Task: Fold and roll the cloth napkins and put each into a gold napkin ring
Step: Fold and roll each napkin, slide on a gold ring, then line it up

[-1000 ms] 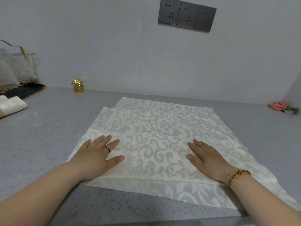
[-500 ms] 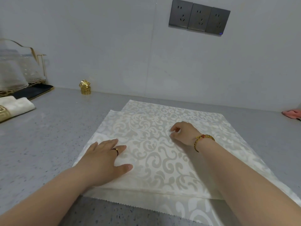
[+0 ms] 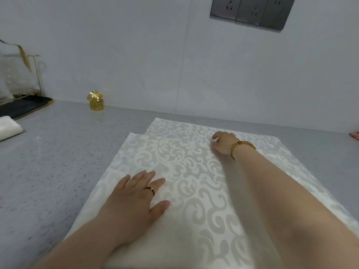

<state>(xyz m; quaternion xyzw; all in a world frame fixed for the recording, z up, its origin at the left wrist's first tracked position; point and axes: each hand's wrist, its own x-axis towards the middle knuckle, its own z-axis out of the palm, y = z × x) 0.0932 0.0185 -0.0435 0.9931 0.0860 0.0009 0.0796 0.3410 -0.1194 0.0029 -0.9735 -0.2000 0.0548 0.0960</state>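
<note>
Cloth napkin (image 3: 186, 171), white damask with scroll pattern, lies flat on the grey speckled tabletop (image 3: 58, 162), folded, upper layer offset from the one below. Left hand (image 3: 134, 199) rests palm-down on the near-left part, fingers (image 3: 149, 175) straight and slightly spread, pressing the cloth. Right hand (image 3: 223, 142) is near the napkin's far edge, fingers (image 3: 215, 135) curled down onto the fabric; cannot tell whether they pinch it. Two gold napkin rings (image 3: 95, 101) are stacked by the wall, well apart from the napkin. A rolled white napkin (image 3: 8, 127) lies at far left.
</note>
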